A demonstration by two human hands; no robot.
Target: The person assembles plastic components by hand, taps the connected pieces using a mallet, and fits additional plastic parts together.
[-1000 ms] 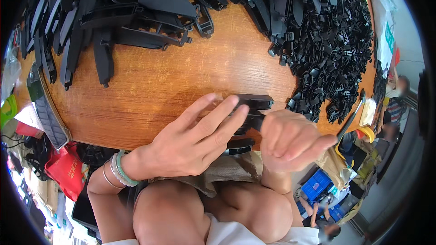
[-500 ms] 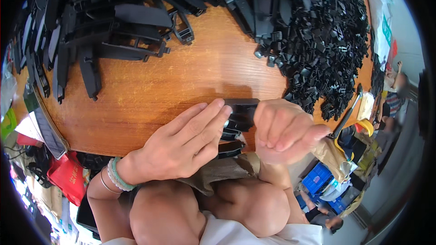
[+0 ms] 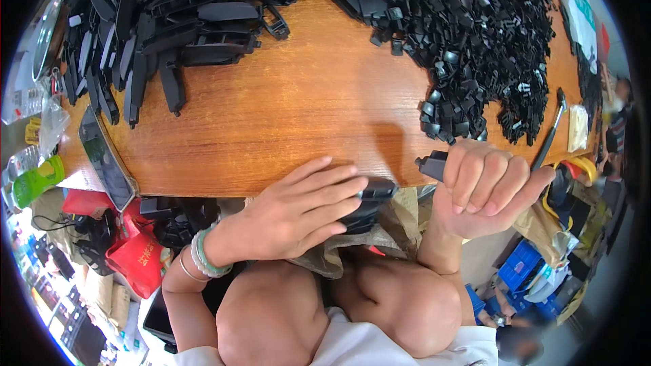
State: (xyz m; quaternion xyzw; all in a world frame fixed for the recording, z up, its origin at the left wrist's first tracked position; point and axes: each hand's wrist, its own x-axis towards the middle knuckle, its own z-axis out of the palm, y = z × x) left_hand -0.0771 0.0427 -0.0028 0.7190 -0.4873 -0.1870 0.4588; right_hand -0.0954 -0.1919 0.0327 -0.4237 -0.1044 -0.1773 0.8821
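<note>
My right hand [image 3: 487,186] is closed in a fist above the table's front edge. A black plastic piece [image 3: 432,164] sticks out of its thumbless left side, and the rest of it is hidden by the fingers. My left hand [image 3: 305,210] lies palm down at the front edge, fingers stretched out. Its fingertips reach over a dark plastic part [image 3: 375,196]; whether they touch it I cannot tell. Below that part a brown sack [image 3: 397,220] hangs open between the table edge and my knees.
Long black plastic housings [image 3: 224,34] are heaped at the far left. A pile of small black clips [image 3: 488,41] covers the right side. A phone [image 3: 108,156] lies at the left edge, and a black-handled tool [image 3: 550,129] at the right. A red bag [image 3: 139,257] hangs below left.
My hands have come apart: the right one has moved rightward, holding a black piece, while the left remains near the front edge. The whole view has shifted somewhat.
</note>
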